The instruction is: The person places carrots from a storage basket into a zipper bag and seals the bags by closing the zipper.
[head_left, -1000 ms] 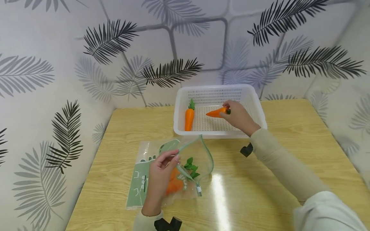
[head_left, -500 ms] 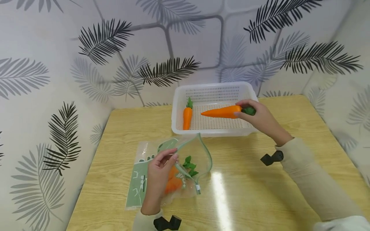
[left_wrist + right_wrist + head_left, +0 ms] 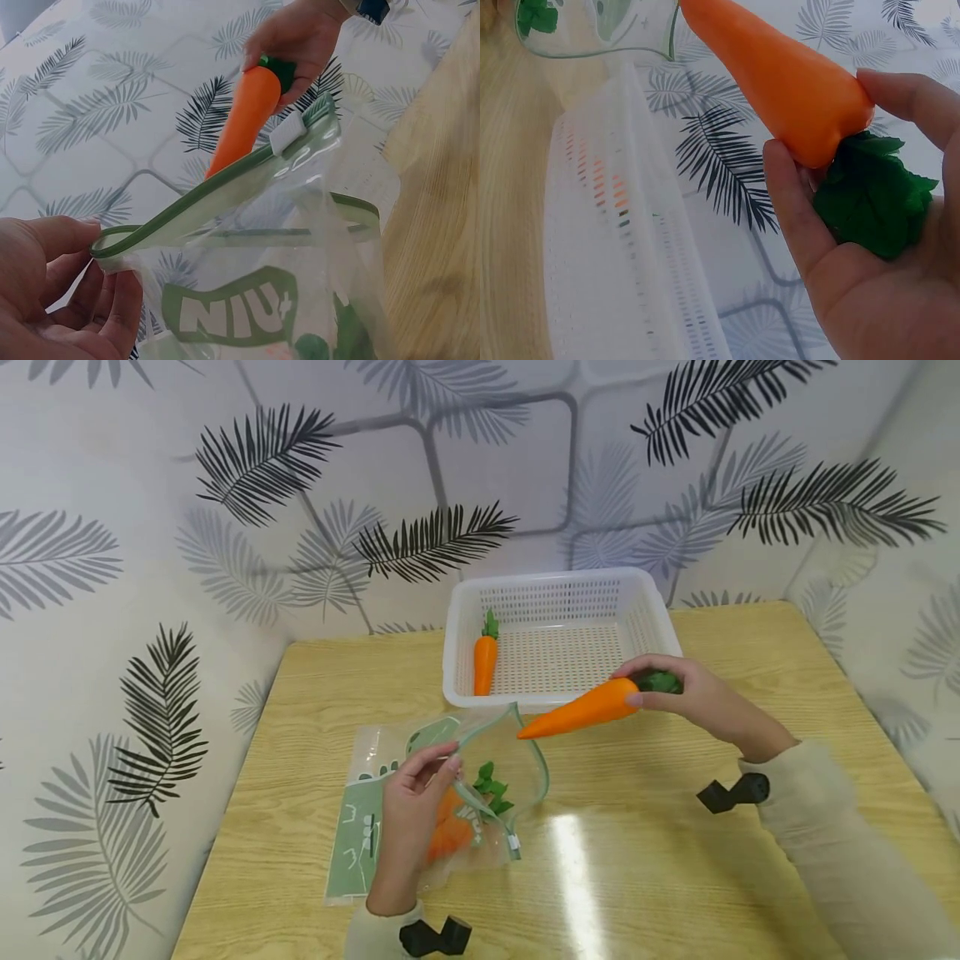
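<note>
The carrot (image 3: 585, 708) is in your right hand (image 3: 693, 702), thumb and fingertips pinching its thick end, with the green top against your palm. It slants down toward your left, in the air by the near edge of the basket (image 3: 558, 581). Its tip is near your left hand (image 3: 416, 802) but apart from it, and overlaps the mouth of the bag (image 3: 229, 307) in the head view; you cannot tell from these views whether it touches the rim.

Your left hand pinches that rim between thumb and fingers, and the mouth gapes toward your right. The white slider (image 3: 289, 133) sits at one end of the zip. Inside the clear plastic, below the mouth, you have a bagged carrot (image 3: 450, 831), its leaves (image 3: 491, 789) toward the opening.

Beyond the bag, the other carrot (image 3: 485, 664) lies along the basket's left side, leaves away from you. Basket and bag rest on the wooden table (image 3: 645, 860), before a leaf-patterned backdrop (image 3: 502, 468).
</note>
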`<state>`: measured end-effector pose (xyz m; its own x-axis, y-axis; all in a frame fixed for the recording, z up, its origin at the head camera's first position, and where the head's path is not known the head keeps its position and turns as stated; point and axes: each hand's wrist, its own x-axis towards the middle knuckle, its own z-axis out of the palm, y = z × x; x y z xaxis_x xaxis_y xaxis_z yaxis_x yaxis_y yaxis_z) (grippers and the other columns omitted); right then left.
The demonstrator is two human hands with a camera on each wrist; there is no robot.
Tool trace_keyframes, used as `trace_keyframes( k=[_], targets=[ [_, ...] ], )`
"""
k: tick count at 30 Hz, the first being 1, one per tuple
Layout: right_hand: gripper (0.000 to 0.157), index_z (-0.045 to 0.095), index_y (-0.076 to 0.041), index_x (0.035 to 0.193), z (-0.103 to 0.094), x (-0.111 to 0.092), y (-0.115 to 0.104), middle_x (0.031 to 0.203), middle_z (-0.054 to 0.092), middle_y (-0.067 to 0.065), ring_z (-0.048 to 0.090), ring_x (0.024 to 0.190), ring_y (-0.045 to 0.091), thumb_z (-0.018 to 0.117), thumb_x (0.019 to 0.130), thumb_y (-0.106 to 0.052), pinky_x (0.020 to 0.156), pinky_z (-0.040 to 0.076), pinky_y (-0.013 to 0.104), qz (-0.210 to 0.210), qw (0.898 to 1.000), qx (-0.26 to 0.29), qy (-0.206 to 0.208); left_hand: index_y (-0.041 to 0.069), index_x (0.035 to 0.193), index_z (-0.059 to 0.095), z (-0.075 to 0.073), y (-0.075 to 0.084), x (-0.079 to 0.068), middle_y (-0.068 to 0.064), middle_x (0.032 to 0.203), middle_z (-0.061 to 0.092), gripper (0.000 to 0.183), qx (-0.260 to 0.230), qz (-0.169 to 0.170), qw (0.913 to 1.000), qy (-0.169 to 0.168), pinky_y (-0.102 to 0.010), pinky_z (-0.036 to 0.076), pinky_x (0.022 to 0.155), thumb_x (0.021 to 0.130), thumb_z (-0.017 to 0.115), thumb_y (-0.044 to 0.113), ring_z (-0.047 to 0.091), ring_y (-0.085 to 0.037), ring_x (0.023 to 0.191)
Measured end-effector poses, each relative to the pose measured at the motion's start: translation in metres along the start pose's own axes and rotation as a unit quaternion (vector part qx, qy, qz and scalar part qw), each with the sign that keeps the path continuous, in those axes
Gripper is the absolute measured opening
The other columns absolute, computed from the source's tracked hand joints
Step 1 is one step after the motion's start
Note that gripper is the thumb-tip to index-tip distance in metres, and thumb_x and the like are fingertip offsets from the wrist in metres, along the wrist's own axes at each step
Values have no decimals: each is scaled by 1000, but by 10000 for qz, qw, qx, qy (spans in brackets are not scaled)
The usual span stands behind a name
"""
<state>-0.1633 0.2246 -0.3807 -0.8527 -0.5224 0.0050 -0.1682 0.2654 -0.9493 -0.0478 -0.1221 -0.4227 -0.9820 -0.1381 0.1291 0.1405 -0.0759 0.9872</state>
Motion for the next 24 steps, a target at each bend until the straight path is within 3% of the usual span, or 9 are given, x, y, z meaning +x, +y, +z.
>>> trace_keyframes(
  k=[8, 14, 24],
  targets=[
    [32, 59, -13, 116, 32, 2, 1, 114, 56, 6, 56, 89, 23, 69, 85, -12, 74, 53, 30, -538, 9979, -177, -305, 0, 106, 66, 1, 0, 1, -17, 94, 61, 25, -78, -6, 10000, -40, -28, 53, 78, 85, 68, 14, 61, -22, 80],
    [33, 59, -5, 113, 67, 2, -18, 110, 57, 8, 55, 87, 23, 71, 82, -5, 71, 53, 28, -1129, 9924, -467, -179, -1, 106, 66, 3, 0, 1, -17, 96, 61, 25, -119, 11, 9999, -87, -28, 53, 78, 85, 68, 13, 61, -21, 81],
    [38, 61, -19, 116, 108, 15, 13, 111, 59, -5, 56, 90, 10, 73, 81, -25, 74, 51, 27, -1802, 9760, -1214, -148, 0, 106, 66, 6, 1, 1, -18, 95, 61, 26, -72, 19, 9999, -135, -27, 53, 78, 86, 68, 15, 60, -23, 82]
  ],
)
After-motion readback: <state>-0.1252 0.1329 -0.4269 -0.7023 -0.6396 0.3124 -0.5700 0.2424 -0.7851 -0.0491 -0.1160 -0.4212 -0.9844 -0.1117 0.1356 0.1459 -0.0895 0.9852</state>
